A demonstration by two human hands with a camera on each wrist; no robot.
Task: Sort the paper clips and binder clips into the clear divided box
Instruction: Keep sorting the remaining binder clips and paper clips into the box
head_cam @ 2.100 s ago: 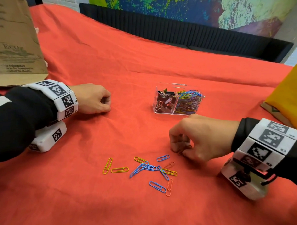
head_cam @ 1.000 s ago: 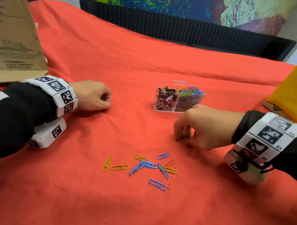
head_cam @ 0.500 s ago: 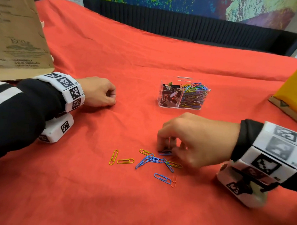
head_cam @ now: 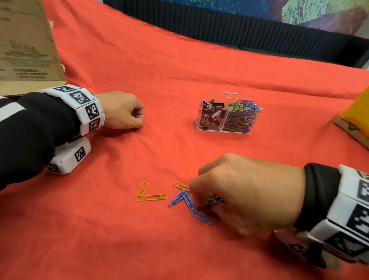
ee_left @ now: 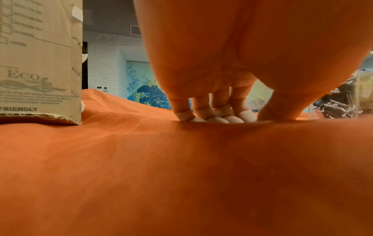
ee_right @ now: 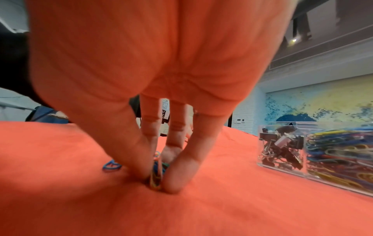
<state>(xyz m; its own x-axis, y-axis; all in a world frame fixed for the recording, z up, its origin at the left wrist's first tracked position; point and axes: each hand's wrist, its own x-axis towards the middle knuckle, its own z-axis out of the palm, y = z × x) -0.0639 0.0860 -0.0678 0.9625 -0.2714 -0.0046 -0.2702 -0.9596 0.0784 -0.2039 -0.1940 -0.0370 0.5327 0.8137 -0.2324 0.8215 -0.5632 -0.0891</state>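
Head view: the right hand (head_cam: 246,196) is down on the red cloth (head_cam: 182,62), fingers curled and pinching a small bunch of paper clips (head_cam: 214,200) that its knuckles mostly cover. Loose clips lie just left of it: two yellow clips (head_cam: 151,194) side by side, a blue cluster (head_cam: 183,199) touching the fingertips, and one blue clip (head_cam: 202,217) partly under the hand. The clear divided box (head_cam: 228,112) stands well beyond, dark binder clips in its left compartment, coloured paper clips heaped in its right. The left hand (head_cam: 124,110) rests on the cloth as a loose fist, holding nothing. A cardboard box (head_cam: 22,35) is cut off at the upper left, and a yellow object (head_cam: 364,108) at the right edge.

Left wrist view: the curled fingers (ee_left: 214,110) press their tips to the cloth, nothing between them. Only a blurred sliver of the divided box (ee_left: 343,102) shows at the right edge.

Right wrist view: thumb and fingers (ee_right: 181,167) are clamped together on the upright bundle of clips (ee_right: 156,172), which touches the cloth. The picture is soft, so the count cannot be told. The box (ee_right: 315,153) stands to the right, its far end cut off.
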